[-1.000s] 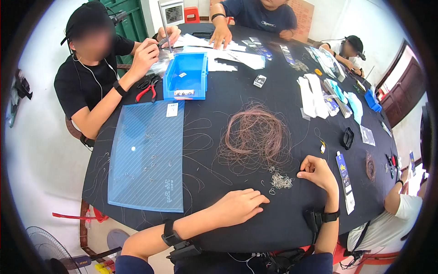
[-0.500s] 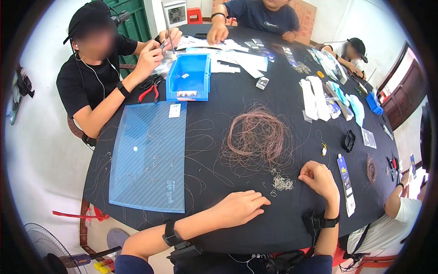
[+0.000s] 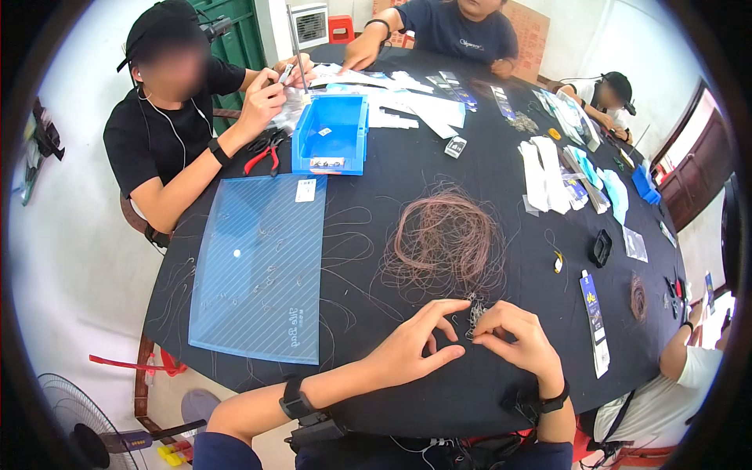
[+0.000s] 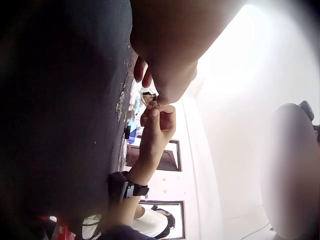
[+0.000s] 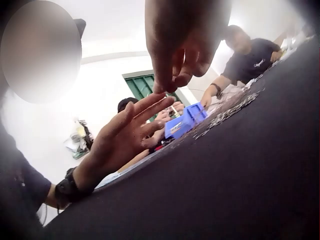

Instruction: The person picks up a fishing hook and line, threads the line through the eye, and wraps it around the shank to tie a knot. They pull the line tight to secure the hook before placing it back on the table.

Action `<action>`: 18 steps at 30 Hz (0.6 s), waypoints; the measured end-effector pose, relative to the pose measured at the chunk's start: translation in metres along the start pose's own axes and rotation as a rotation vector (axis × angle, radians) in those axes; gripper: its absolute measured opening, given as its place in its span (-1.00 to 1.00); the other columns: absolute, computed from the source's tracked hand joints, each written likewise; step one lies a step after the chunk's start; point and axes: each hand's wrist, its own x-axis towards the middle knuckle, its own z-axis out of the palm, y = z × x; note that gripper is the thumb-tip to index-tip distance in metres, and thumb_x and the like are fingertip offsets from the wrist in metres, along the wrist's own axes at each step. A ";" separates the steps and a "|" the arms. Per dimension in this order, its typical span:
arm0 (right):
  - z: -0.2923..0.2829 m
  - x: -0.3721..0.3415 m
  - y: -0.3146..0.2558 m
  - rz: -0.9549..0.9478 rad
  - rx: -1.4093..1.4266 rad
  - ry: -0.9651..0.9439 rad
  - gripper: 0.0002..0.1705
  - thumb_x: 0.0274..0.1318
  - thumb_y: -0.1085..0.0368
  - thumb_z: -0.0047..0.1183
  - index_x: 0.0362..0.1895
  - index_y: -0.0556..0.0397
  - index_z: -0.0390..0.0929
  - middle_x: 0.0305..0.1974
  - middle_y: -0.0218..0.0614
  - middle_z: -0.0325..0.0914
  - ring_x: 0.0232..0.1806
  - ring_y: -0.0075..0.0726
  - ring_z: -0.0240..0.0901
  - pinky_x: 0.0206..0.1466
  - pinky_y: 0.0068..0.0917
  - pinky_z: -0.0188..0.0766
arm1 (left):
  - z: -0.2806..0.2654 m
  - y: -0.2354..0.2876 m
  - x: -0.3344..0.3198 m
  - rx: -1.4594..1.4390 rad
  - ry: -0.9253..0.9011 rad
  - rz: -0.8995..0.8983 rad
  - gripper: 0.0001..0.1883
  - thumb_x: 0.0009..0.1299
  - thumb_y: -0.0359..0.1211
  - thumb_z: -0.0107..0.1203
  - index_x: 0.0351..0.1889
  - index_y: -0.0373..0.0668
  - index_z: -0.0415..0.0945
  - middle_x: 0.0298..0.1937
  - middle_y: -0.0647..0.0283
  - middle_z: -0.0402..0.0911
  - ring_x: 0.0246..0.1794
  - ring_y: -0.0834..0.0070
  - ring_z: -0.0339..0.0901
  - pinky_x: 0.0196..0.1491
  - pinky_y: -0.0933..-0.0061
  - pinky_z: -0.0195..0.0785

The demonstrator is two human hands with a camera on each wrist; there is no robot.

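Note:
In the head view my left hand reaches forward with its forefinger extended and thumb held apart. My right hand faces it, thumb and forefinger pinched together. Left fingertips come right up to the right hand's pinch in both wrist views. A thin line curves beside the right fingertips; I cannot tell what else is in the pinch. Partly hidden between the hands is a pile of small silvery metal hooks. Just beyond it lies a loose tangle of reddish-brown fishing line.
A blue file bag with hooks and lines lies to the left. Behind it stand a blue bin and red-handled pliers. At right are a printed packet and a black holder. Other people sit around the table.
My left hand has risen and spread its fingers, its forefinger reaching forward. The right hand has moved left over the hook pile, bringing both hands close together.

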 end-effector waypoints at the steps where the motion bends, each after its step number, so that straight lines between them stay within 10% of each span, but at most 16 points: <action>1: 0.001 0.000 0.000 -0.028 0.001 0.003 -0.84 -0.11 0.50 0.28 -0.40 0.11 0.54 -0.44 -0.36 0.51 -0.42 -0.38 0.42 -0.43 -0.48 0.33 | 0.000 -0.001 0.001 -0.032 -0.027 -0.015 -0.47 0.35 -0.38 0.16 0.27 -0.19 0.28 0.06 0.16 0.50 -0.19 0.54 0.54 -0.29 0.57 0.40; 8: 0.000 -0.001 -0.001 -0.032 0.039 -0.015 -0.81 -0.12 0.48 0.30 -0.36 0.10 0.57 -0.42 -0.38 0.54 -0.43 -0.40 0.41 -0.47 -0.50 0.30 | -0.001 -0.007 0.000 0.038 -0.137 -0.062 -0.82 0.42 -0.31 0.07 -0.08 -0.13 0.50 -0.36 0.34 0.62 -0.36 0.54 0.53 -0.37 0.51 0.32; 18: 0.010 -0.003 -0.001 -0.059 0.083 -0.028 -0.82 -0.10 0.46 0.30 -0.36 0.08 0.56 -0.44 -0.39 0.52 -0.48 -0.40 0.39 -0.44 -0.48 0.30 | -0.001 -0.002 0.000 0.132 -0.063 -0.043 -0.84 0.38 -0.29 0.14 -0.19 -0.15 0.53 -0.36 0.35 0.52 -0.41 0.57 0.46 -0.38 0.53 0.31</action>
